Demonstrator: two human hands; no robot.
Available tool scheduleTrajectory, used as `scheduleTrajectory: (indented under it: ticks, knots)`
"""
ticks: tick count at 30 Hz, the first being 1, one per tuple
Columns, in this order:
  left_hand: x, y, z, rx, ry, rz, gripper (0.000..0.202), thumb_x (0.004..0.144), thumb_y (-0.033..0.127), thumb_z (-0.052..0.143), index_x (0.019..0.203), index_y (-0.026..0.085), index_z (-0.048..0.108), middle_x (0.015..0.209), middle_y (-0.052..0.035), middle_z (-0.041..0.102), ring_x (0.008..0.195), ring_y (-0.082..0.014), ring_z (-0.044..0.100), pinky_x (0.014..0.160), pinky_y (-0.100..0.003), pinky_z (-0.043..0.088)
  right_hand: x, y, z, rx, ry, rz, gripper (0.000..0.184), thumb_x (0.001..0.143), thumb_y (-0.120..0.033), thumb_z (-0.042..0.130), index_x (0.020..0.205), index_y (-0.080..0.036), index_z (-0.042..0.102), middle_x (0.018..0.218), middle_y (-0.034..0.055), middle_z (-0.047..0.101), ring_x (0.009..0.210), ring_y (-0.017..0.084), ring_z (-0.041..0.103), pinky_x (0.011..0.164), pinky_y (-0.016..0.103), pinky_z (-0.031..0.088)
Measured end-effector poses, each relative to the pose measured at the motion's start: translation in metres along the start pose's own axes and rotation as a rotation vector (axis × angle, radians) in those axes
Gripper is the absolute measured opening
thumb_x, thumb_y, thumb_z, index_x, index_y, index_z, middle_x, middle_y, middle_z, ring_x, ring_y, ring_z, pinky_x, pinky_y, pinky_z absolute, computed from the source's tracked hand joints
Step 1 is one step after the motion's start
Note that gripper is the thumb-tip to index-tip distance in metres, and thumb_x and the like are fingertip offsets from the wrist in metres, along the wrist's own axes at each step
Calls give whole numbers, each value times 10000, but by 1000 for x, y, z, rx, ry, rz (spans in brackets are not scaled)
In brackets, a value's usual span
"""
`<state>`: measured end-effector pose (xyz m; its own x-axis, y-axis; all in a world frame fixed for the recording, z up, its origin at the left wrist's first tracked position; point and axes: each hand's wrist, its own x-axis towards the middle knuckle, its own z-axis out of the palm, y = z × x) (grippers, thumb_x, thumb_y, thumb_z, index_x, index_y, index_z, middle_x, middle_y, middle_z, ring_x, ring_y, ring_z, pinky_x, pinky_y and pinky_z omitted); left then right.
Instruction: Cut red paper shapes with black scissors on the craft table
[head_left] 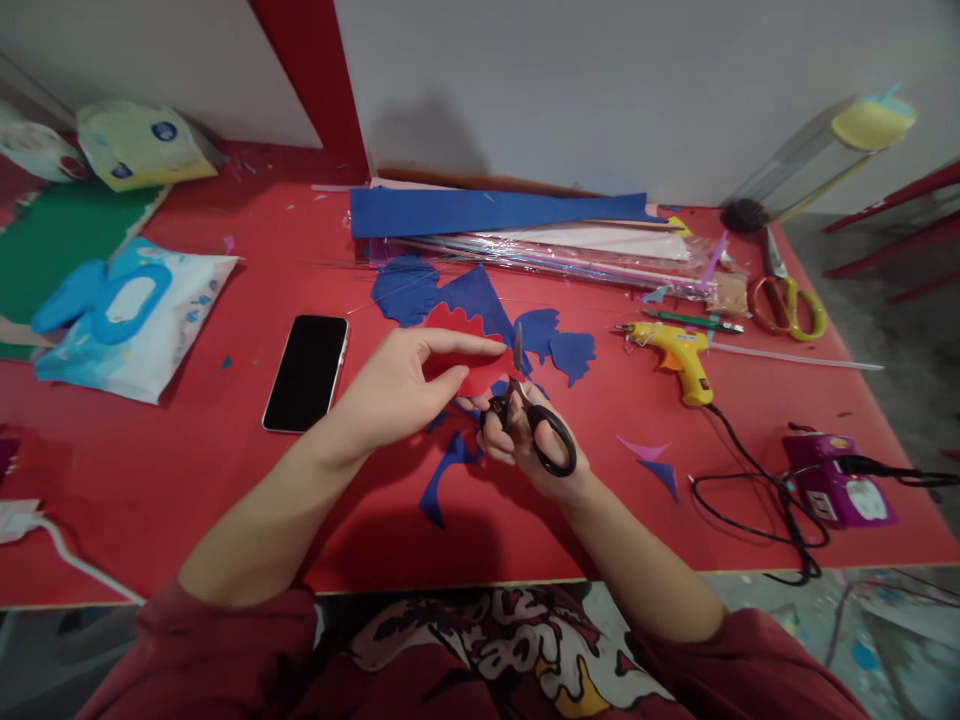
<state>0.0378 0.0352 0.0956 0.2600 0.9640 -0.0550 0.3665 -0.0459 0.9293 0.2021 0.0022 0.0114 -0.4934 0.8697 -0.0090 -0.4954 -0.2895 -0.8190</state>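
Observation:
My left hand (401, 385) pinches a red foam-like sheet piece (484, 378) between thumb and fingers. One edge of that piece is scalloped. My right hand (525, 440) is closed around black-handled scissors (553, 440). The blades point up and away from me, close beside the red piece's right edge. Just beyond the hands lie several blue cut pieces (405, 290) with wavy edges. A curved blue scrap (442, 485) rests on the red table (375, 540) below my hands.
A phone (306, 373) and a wipes pack (142, 320) lie at left. On the right are a yellow glue gun (679, 355), a purple power box (840, 480) with black cables, and yellow-handled scissors (787, 300). Blue sheet strips (495, 212) lie along the back.

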Motion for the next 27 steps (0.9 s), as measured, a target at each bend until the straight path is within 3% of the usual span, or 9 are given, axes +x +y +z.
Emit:
scheduleTrajectory:
  ticks: [5,11,21,27]
  knots:
    - [0,6,-3,5,-16,-56,326,748,60,505,988,138,712,1029,-68,720,934,-207,676,796,-300,578,0,-1,1,-2,-37,4,384,757,-570,587,812,-245,392,581,-54,389,489,113,312,486,255,287]
    - [0,7,-2,-18,-12,-69,322,747,58,508,985,133,712,1036,-72,718,952,-212,670,761,-285,590,0,0,0,20,-57,-34,337,796,-524,573,843,-235,408,602,-50,396,496,104,322,485,248,284]
    - [-1,5,-2,-25,-23,-57,322,754,59,508,998,130,705,1048,-64,714,963,-201,666,751,-256,587,0,-1,1,-13,-23,-16,383,764,-564,589,833,-239,400,590,-55,400,479,102,304,464,244,262]
    - [-1,3,-2,-13,-13,-42,323,747,60,514,990,142,710,1041,-59,717,980,-205,660,832,-292,566,0,-3,3,-22,-6,6,405,747,-573,601,819,-241,380,569,-65,372,468,100,284,452,241,255]
